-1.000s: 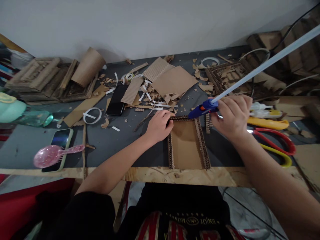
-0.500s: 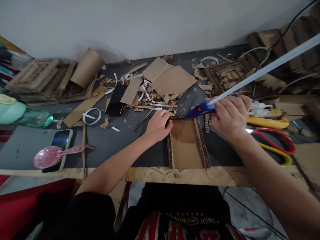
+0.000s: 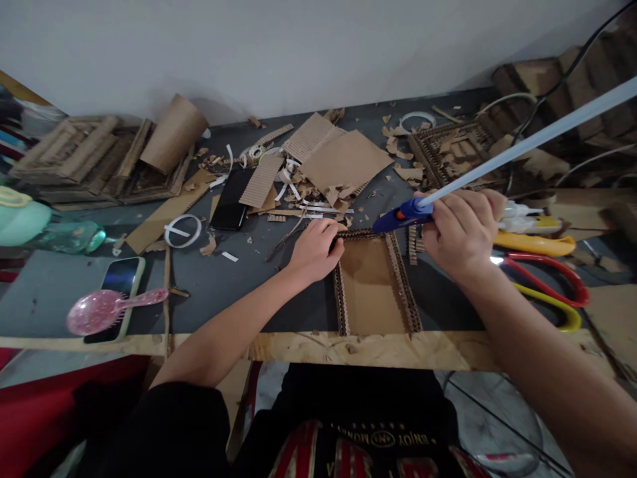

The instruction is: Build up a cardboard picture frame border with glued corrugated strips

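Note:
A shallow cardboard tray (image 3: 374, 285) with corrugated strip walls lies at the table's front edge. My left hand (image 3: 318, 251) is closed on its far left corner, thumb and fingers pinching the wall there. In my right hand (image 3: 465, 229) is a blue hot glue gun (image 3: 404, 214), with a long whitish glue stick (image 3: 532, 143) running out of its back to the upper right. The gun's tip is at the tray's far right corner; I cannot tell whether it touches. A short corrugated strip (image 3: 413, 245) lies just right of that corner.
Right of my right hand lie scissors (image 3: 545, 257) with red and yellow handles. Cardboard sheets (image 3: 346, 162), scraps and a black phone (image 3: 233, 199) lie beyond the tray. At left are a pink hairbrush (image 3: 97, 312), a bottle (image 3: 72, 238) and stacked cardboard frames (image 3: 64, 153).
My right hand and the glue gun have shifted very slightly right, and the glue stick's far end sits a little lower. My left hand stays on the tray's corner.

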Motion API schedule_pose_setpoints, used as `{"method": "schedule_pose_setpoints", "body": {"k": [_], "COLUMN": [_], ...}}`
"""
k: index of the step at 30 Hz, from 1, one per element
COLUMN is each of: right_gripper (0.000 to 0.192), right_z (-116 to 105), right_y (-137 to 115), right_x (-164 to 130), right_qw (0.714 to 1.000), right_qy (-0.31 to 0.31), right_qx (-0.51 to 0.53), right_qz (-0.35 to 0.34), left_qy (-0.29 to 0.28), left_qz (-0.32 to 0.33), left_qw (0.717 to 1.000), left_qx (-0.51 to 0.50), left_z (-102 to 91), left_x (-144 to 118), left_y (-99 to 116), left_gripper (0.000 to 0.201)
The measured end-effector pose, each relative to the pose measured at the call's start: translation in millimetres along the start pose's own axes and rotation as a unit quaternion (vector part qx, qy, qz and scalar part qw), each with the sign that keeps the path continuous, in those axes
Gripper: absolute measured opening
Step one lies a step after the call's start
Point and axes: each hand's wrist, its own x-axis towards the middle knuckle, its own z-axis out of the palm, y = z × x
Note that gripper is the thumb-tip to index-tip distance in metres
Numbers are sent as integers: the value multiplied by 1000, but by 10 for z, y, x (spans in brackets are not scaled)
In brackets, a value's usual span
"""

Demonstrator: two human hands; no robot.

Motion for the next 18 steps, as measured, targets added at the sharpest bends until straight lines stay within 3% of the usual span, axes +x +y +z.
{"method": "schedule_pose_setpoints", "body": {"k": [5,10,14,18], "right_gripper": [35,51,77,71], "right_z": [-5,-107,-61,72], "right_y": [-1,-75,-57,75], "right_x": [4,99,159,125], "right_qw": [998,988,963,965], "right_qy": [61,-45,-71,-76], "right_qx": [-21,-20,-50,-39], "right_qz": [7,148,254,247], "left_qy": [7,12,9,4], "left_qz": [8,15,19,13], "left_qw": [1000,1000,1000,1000], "left_qx": [7,18,6,-4], "left_z": [11,1,-11,-16], "left_x": [-5,-4,1,3], "left_y": [-7,1,0,1], "left_gripper": [20,18,19,19]}}
